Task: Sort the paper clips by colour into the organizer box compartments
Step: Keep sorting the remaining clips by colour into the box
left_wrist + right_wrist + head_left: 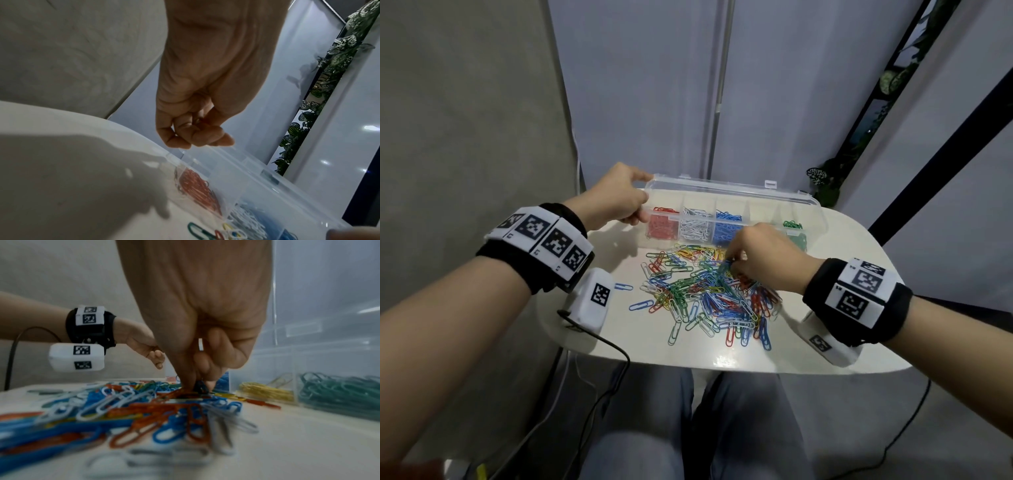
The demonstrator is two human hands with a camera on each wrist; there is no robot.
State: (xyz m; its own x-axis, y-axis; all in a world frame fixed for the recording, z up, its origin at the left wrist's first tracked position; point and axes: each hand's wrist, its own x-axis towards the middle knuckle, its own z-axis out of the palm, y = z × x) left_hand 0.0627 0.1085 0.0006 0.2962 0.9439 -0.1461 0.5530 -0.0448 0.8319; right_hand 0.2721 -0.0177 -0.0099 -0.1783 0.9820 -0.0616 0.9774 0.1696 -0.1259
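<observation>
Left hand: the left hand [616, 197] is gripping the left end of the organizer box [808, 202], thumb up at the raised lid's corner, fingers curled round the end wall; the left wrist view is showing the curled fingertips [205, 138] touching the clear plastic edge.
Right hand: the right hand [760, 257] is reaching down into the far side of the loose pile, thumb and fingers drawn together in a pinch on a dark green paper clip [200, 387], seen most clearly from the right wrist.
Loose pile: mixed paper clips [709, 294] in blue, red, green, yellow and white are lying tangled on the white table [842, 335], just in front of the box; two blue clips [633, 296] are lying apart at the pile's left.
Organizer box: it is sitting open at the table's far edge, its clear lid standing up behind.
Compartments, left to right: red clips [661, 228], white clips [695, 228], blue clips [726, 226], then yellow clips [267, 391] visible only from the right wrist, and green clips [796, 233] at the right end.
Wrists: black bands with white marker tiles are sitting on both wrists, a white camera block [592, 303] hanging under the left one with a black cable [606, 342] trailing off the table edge.
</observation>
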